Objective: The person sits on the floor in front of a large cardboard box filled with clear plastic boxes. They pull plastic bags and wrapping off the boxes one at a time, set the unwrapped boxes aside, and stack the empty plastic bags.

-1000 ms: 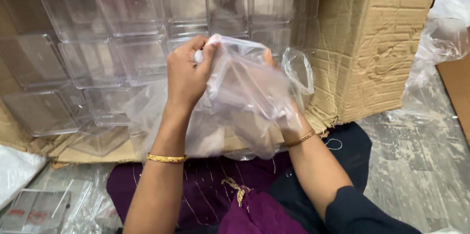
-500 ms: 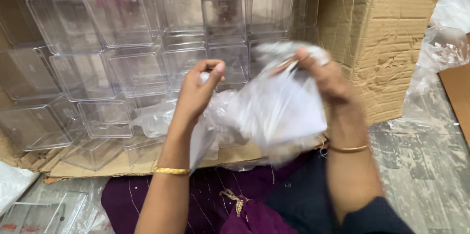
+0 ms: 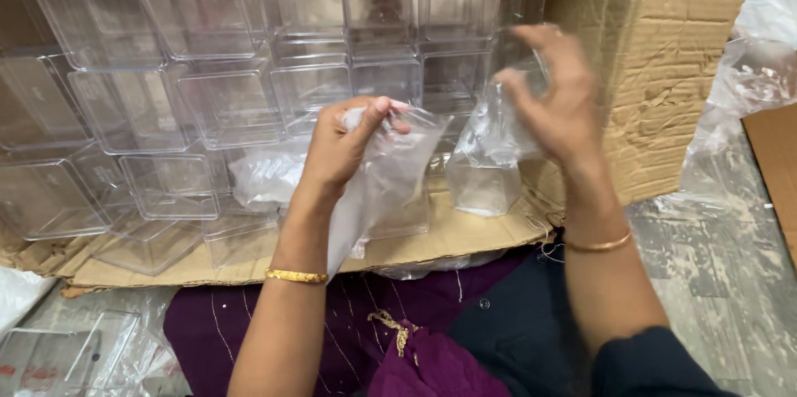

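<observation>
We have a clear plastic bag [image 3: 390, 181] at frame centre, its top pinched shut between thumb and fingers of our left hand [image 3: 344, 148], the rest hanging down. Right of centre, our right hand [image 3: 552, 94] is half curled, fingertips nipping crinkled clear film above a small clear box [image 3: 484, 185]. We'd judge a firm pinch and a slow pull keep the film from tearing. Behind, stacked clear boxes [image 3: 199, 56] fill a cardboard carton [image 3: 664, 73].
</observation>
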